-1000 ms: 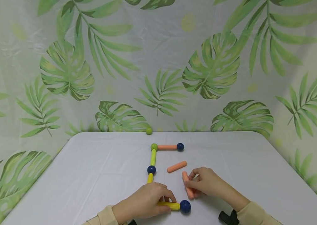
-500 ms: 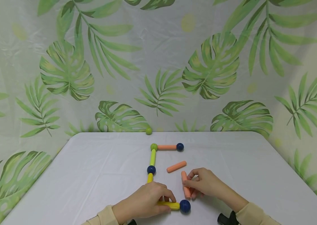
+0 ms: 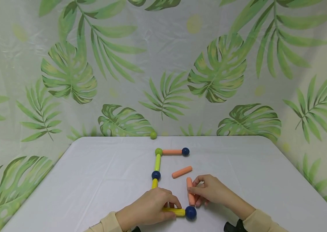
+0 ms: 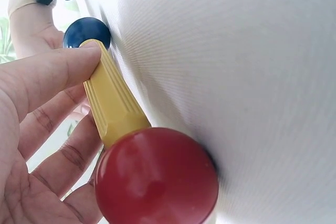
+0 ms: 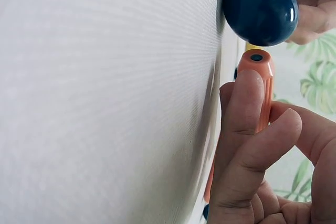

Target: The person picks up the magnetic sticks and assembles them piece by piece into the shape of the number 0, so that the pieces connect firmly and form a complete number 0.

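Observation:
My left hand [image 3: 149, 207] holds a yellow rod [image 3: 176, 211] [image 4: 113, 103] flat on the white table [image 3: 93, 180]; the rod joins a dark blue ball [image 3: 190, 212] [image 4: 86, 31] [image 5: 261, 8] to a red ball [image 4: 156, 177] under my palm. My right hand [image 3: 208, 190] pinches an orange rod [image 3: 190, 190] [image 5: 255, 85] lying upright just above the blue ball, its near end a small gap away. A chain runs back: yellow rod [image 3: 155, 183], blue ball [image 3: 156, 175], lime rod [image 3: 158, 162], green ball [image 3: 158, 151], orange rod [image 3: 172, 151], blue ball [image 3: 185, 151].
A loose orange rod [image 3: 182, 171] lies slanted inside the frame of rods. A green ball [image 3: 153, 135] rests at the table's far edge against the leaf-print curtain [image 3: 163, 64]. The table's left and right parts are bare white cloth.
My right hand has slid the orange rod a little left and turned it straighter, bringing its near end closer to the blue ball. The left hand has stayed put.

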